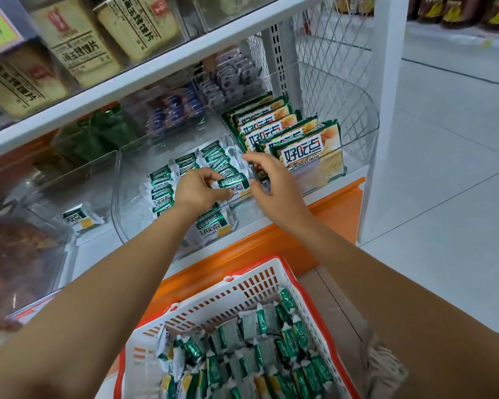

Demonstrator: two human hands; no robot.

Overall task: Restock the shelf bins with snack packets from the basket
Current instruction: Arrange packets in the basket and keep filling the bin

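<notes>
Left fingers: your left hand (196,191) has its fingers (213,175) pinched on one small green-and-white snack packet (232,181), holding it over the middle bin.
Right fingers: your right hand (274,180) is spread apart, holding nothing, its fingertips touching the clear divider wall between the middle bin and the bin to its right.
Packet feel: judge it light, crinkly and a little slick, with something crisp inside (so don't squeeze the body). Take it by the crimped end seal or lightly across the short sides.
Middle bin: the clear shelf bin (118,226) is partly filled with matching small packets (162,188), laid in loose rows toward the back; the front floor is mostly bare.
Right bin: larger green biscuit packs (306,154) stand on edge, front to back.
Left bin: a lone small packet (79,218) lies near its front.
Basket: the white basket with red rim (308,298) sits below your arms, heaped with many more small packets (242,355).
Progress: by my reading, plenty is left to shelve.
</notes>
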